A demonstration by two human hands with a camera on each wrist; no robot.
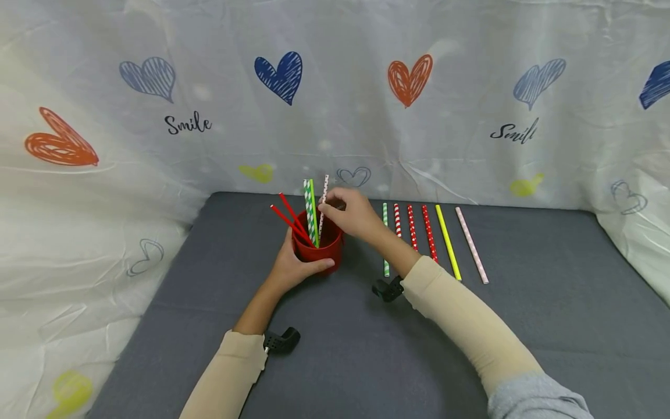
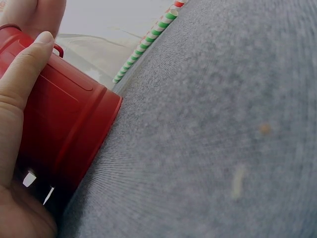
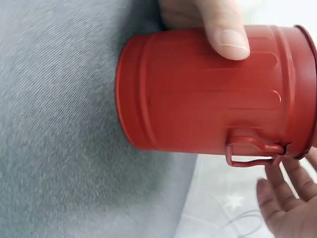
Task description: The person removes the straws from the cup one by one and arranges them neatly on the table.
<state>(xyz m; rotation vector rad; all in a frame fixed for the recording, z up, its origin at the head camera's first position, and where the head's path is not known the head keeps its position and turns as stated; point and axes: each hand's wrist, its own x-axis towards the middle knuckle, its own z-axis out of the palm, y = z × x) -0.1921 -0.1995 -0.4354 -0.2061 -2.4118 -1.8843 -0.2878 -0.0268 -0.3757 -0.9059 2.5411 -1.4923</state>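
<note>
A small red metal bucket [image 1: 316, 253] with a side handle [image 3: 255, 153] stands on the grey cloth. My left hand [image 1: 293, 265] grips it from the left, the thumb [image 2: 22, 74] along its near wall. Over the rim, my right hand [image 1: 353, 212] pinches a pale pink dotted straw [image 1: 325, 187] whose lower part reaches down inside the bucket. Also leaning in the bucket are red straws [image 1: 287, 216], green-and-white striped straws [image 1: 307, 203] and a plain green straw [image 1: 314, 212]. The straws' lower ends are hidden by the bucket wall.
Right of the bucket lies a row of straws: green striped [image 1: 386, 238], red striped [image 1: 396, 218], two red dotted [image 1: 429, 233], yellow [image 1: 448, 241] and pale pink [image 1: 472, 244]. My right forearm passes over some. Behind hangs a white curtain [image 1: 340, 128] printed with hearts.
</note>
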